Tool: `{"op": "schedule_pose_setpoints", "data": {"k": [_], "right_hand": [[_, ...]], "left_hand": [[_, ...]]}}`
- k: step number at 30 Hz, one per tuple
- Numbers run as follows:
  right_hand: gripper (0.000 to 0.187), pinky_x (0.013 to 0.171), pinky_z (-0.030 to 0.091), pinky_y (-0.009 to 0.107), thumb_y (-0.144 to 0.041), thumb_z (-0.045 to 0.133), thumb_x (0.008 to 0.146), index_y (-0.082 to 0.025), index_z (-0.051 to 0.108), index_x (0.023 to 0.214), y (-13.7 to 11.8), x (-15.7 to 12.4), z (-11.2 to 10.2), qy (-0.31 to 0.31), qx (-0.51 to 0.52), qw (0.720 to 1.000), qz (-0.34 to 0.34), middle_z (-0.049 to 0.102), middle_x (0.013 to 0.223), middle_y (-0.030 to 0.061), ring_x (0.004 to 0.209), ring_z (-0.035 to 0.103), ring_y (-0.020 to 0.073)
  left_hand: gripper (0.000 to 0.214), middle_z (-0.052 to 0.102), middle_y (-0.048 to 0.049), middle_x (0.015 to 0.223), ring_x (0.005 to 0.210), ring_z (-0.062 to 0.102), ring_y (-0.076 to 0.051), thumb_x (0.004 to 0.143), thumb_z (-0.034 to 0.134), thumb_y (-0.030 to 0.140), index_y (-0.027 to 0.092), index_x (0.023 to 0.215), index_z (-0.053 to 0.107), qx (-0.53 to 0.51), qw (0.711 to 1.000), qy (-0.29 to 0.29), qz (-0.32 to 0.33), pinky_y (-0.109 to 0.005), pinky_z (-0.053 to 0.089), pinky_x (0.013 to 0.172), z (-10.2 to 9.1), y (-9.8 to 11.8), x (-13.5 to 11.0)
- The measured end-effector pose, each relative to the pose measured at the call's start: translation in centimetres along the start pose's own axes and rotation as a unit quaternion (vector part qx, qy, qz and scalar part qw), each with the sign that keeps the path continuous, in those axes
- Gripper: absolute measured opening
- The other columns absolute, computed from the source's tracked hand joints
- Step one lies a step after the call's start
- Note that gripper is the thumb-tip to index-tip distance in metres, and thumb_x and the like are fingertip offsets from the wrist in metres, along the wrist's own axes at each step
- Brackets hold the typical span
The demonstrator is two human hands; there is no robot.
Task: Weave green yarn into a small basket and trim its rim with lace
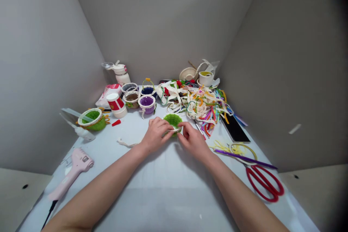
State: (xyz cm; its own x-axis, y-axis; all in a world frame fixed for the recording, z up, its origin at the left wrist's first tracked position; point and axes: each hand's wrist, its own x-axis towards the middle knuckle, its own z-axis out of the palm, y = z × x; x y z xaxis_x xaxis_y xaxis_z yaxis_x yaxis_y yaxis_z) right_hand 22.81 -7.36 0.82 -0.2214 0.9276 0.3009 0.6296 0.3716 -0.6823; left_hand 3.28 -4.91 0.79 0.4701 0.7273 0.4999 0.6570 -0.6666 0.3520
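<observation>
Between my hands, at the middle of the table, is a small woven green basket [172,119]. A strip of white trim [176,130] runs along its near rim, and its loose white tail [126,143] appears to trail out on the table beside my left wrist. My left hand [157,134] is closed on the basket's left side, fingers over the rim. At the right side, my right hand [192,140] pinches the trim against the rim with thumb and index finger. My fingers cover part of the basket and the trim.
On the left lie a pink glue gun [73,172], a glue bottle [85,133] and a green basket with white rim [94,120]. Small baskets, including a purple one [147,106], stand behind. Tangled ribbons [201,105], a phone [236,129] and red-handled scissors [265,183] are right.
</observation>
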Motion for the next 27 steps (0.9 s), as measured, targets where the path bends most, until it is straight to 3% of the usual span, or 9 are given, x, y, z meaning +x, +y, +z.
{"op": "schedule_pose_setpoints", "data": {"k": [3,8,12,15,20,23,27], "right_hand": [[0.027,0.061,0.039,0.025,-0.019,0.047,0.081,-0.017,0.051,0.107,0.1,-0.7,-1.1,0.005,-0.008,0.999,0.033,0.054,0.072,-0.0015,0.065,0.053,0.0152],[0.02,0.071,0.047,0.031,-0.025,0.04,0.088,-0.018,0.054,0.1,1.1,-1.5,-2.5,0.004,0.086,0.993,0.079,0.064,0.081,0.0045,0.072,0.06,0.0167],[0.021,0.065,0.051,0.03,-0.034,0.048,0.088,-0.018,0.056,0.1,1.3,-1.5,-3.4,-0.002,0.228,0.967,0.115,0.071,0.087,0.0082,0.071,0.064,0.0165],[0.021,0.062,0.052,0.029,-0.037,0.056,0.084,-0.018,0.059,0.091,0.8,-1.0,-4.3,0.016,0.274,0.954,0.124,0.071,0.083,0.0075,0.068,0.064,0.016],[0.024,0.049,0.041,0.025,-0.04,0.06,0.084,-0.018,0.066,0.089,-0.4,-0.2,-6.4,0.052,0.239,0.965,0.089,0.067,0.074,0.0037,0.056,0.054,0.0123],[0.024,0.051,0.038,0.024,-0.04,0.059,0.086,-0.019,0.068,0.092,-1.1,0.0,-7.3,0.103,0.2,0.972,0.064,0.062,0.069,0.0012,0.057,0.051,0.0121],[0.025,0.061,0.043,0.026,-0.035,0.052,0.09,-0.02,0.069,0.099,-1.1,0.0,-6.2,0.143,0.149,0.977,0.057,0.062,0.073,0.0019,0.066,0.055,0.0146]], "left_hand": [[0.018,0.069,-0.0052,0.092,0.091,0.052,-0.021,0.092,0.057,0.034,0.021,0.091,0.07,-0.009,1.0,0.008,-0.011,-0.038,0.033,0.081,0.2,0.0,0.2],[0.014,0.071,-0.0038,0.089,0.089,0.053,-0.021,0.089,0.06,0.029,0.02,0.085,0.069,-0.033,0.996,0.03,-0.072,-0.037,0.032,0.08,0.2,0.2,1.3],[0.014,0.072,-0.0029,0.089,0.09,0.054,-0.022,0.088,0.06,0.029,0.021,0.083,0.069,-0.04,0.993,0.02,-0.114,-0.038,0.033,0.082,-0.1,0.3,2.1],[0.013,0.072,-0.0025,0.089,0.091,0.055,-0.022,0.087,0.06,0.029,0.022,0.082,0.069,-0.042,0.99,0.02,-0.134,-0.038,0.035,0.083,-0.3,0.0,2.3],[0.01,0.072,-0.0018,0.089,0.089,0.056,-0.021,0.086,0.062,0.027,0.021,0.081,0.069,-0.063,0.986,0.029,-0.151,-0.036,0.038,0.083,-0.4,-0.9,2.5],[0.01,0.072,-0.0018,0.089,0.089,0.056,-0.021,0.086,0.062,0.027,0.021,0.082,0.069,-0.08,0.985,0.039,-0.146,-0.035,0.039,0.082,-0.2,-0.9,2.3],[0.009,0.072,-0.002,0.088,0.088,0.056,-0.02,0.086,0.063,0.026,0.021,0.082,0.069,-0.077,0.987,0.056,-0.13,-0.035,0.039,0.082,0.1,-0.2,1.6]]}}
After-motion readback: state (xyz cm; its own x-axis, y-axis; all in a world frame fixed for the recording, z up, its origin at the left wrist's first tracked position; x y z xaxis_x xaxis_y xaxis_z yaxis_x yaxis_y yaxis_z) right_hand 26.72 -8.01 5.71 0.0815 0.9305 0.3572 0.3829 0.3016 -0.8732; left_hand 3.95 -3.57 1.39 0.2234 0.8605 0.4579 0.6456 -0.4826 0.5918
